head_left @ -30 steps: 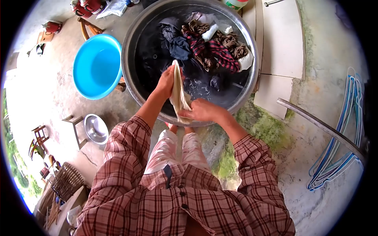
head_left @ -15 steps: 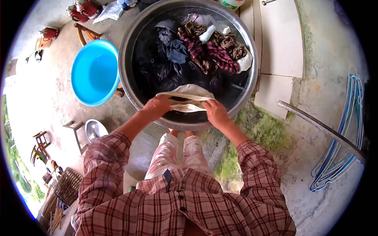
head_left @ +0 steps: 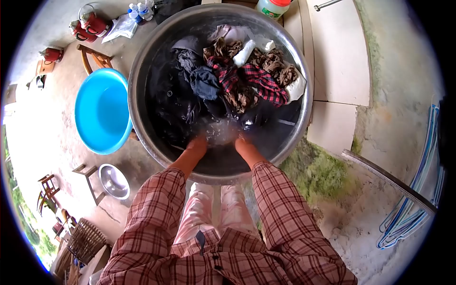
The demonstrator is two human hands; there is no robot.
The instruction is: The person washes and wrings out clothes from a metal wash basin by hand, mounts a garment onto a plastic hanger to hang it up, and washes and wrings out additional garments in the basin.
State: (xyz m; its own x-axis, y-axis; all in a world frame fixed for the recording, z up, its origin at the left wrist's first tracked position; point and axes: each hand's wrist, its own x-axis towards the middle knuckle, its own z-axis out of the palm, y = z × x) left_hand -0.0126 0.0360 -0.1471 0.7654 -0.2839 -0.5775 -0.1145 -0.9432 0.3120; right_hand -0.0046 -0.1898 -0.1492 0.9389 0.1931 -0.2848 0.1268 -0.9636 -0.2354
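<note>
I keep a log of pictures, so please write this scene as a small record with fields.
Left hand: in the water, fingers hidden
Right hand: also in water, fingers hidden
Between them: pale shape, too blurred to name
Basin: large, metal
Clothes: mostly heaped at basin's far side
Left of basin: blue tub, metal bowl
Right of basin: hangers

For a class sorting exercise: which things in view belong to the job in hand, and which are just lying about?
In the job:
left hand, right hand
large round grey metal basin
pale cloth, blurred underwater between the hands
red-black checked cloth

Seemingly lying about:
small round silver metal bowl
brown woven basket
round blue plastic tub (perhaps related)
</note>
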